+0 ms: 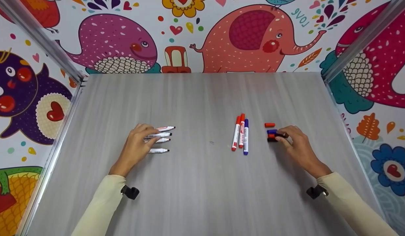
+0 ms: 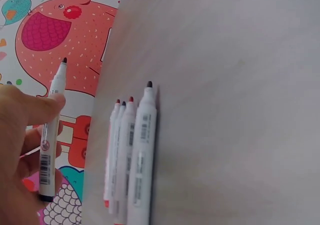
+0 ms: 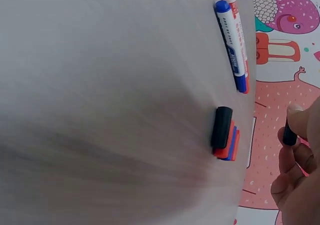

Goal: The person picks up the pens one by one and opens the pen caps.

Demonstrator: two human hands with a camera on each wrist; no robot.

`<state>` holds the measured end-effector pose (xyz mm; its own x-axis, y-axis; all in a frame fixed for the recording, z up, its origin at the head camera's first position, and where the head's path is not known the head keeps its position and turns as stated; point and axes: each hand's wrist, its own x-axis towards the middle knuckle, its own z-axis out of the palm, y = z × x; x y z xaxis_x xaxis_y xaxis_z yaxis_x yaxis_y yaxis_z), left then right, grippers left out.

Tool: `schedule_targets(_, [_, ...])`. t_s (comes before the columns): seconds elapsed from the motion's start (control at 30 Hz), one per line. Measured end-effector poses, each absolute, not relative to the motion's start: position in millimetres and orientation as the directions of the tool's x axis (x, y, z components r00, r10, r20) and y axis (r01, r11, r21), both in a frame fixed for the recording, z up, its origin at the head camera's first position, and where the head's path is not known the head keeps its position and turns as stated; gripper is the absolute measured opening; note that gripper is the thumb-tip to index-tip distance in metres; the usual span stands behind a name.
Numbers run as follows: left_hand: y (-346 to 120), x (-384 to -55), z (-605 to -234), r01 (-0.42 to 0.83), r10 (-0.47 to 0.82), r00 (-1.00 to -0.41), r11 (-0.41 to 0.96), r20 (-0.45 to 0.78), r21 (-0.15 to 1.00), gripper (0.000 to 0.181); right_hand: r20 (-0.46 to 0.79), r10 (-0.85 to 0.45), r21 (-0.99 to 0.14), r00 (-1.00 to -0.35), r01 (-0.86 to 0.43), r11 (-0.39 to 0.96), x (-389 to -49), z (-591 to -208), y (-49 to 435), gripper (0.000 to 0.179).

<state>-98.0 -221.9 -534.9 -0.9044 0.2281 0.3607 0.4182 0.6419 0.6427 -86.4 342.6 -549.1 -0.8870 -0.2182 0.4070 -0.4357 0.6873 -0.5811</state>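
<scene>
Markers (image 1: 241,134), a capped trio (two red, one blue), lie side by side on the grey table (image 1: 202,196); places below are relative to that trio. Red caps cover the two red ones, blue cap covers the blue. Well left of trio: left hand (image 1: 133,144), thumb and fingers pinching a black-tip marker (image 2: 50,145), cap off, dark end plug. Near it, four more uncapped markers (image 2: 140,155) lie in a row on the table, tips toward the trio; two tips look reddish, two dark. Near the trio, right side: four loose caps (image 3: 222,130), red, blue, red, black from far to near, far red one slightly apart. Right hand (image 1: 295,141), on the side of those caps away from the trio, pinches a fifth cap (image 3: 289,135), black, between thumb and fingers. Can't tell what's inside the loose caps, mouths hidden. Patterned wall (image 1: 248,39) behind trio.
</scene>
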Motion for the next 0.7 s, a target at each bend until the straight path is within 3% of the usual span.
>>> schedule_targets(0.7, [-230.4, -80.9, -582.3, 0.436, 0.153, -0.880, 0.636, 0.449, 0.637, 0.024, 0.396, -0.233, -0.631, -0.888, -0.448, 0.633, -75.7, -573.6, 349.6, 0.023])
